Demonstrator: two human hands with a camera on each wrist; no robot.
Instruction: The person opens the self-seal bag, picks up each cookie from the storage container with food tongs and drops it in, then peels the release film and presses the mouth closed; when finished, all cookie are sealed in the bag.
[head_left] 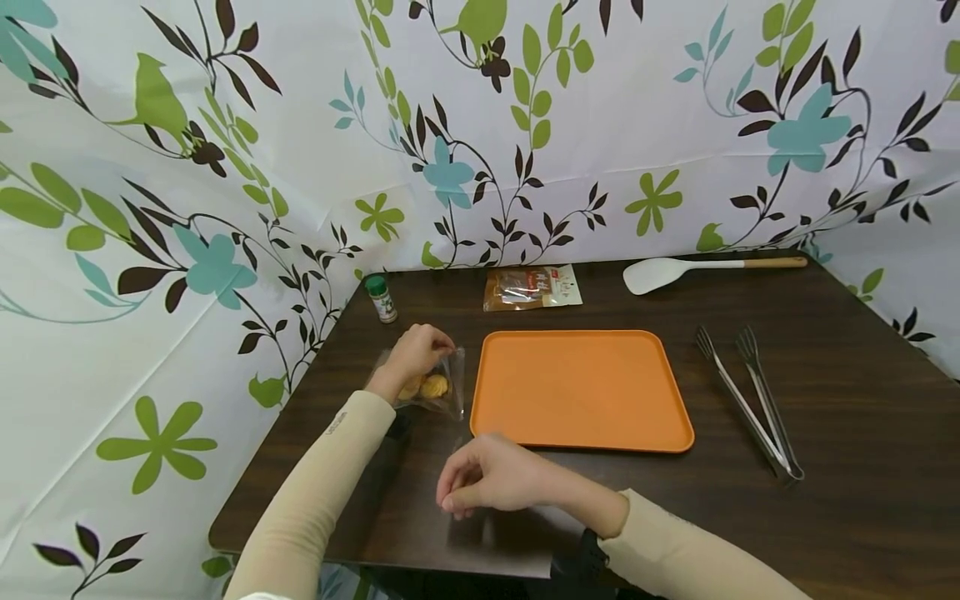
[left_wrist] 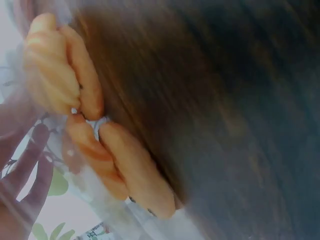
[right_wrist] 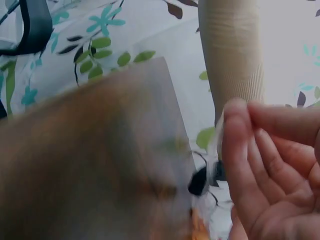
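Observation:
My left hand [head_left: 415, 354] grips the upper edge of a clear plastic bag [head_left: 455, 390] left of the orange tray. Several golden pastries [head_left: 435, 386] lie inside; in the left wrist view these pastries [left_wrist: 52, 75] show through the film, with the left fingers [left_wrist: 37, 155] blurred beside them. Near the table's front edge, my right hand [head_left: 491, 475] is raised with thumb and forefinger together. In the right wrist view those fingers [right_wrist: 235, 135] pinch thin clear plastic [right_wrist: 216, 150]. Whether this plastic is joined to the bag I cannot tell.
An orange tray [head_left: 577, 387] lies at the table's middle. Metal tongs [head_left: 757, 408] are to its right. Behind stand a green-capped shaker [head_left: 381, 298], a brown food packet [head_left: 525, 288] and a white spatula [head_left: 660, 273]. A patterned cloth [head_left: 525, 125] hangs behind the table.

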